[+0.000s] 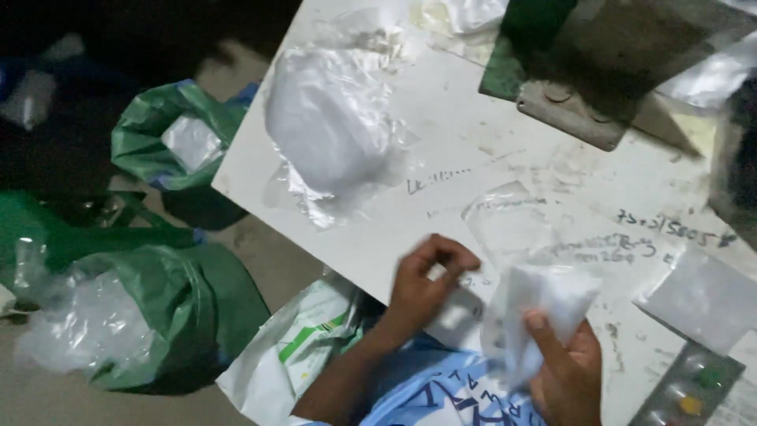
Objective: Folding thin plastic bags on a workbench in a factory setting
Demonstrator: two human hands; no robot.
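Right hand (569, 371) grips white packet (544, 304) in clear bag (512, 229); left hand (422, 280) curled closed, pinching nothing clear. Better: left hand steadies bag mouth on surface (489, 150).

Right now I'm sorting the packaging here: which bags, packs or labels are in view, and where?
Clear plastic bag: in right hand, white contents.
Clear bag of white material: upper table.
Blister pack: table's lower right corner, coloured tablets.
Green bags: on floor, left.
White printed sack: below left hand.
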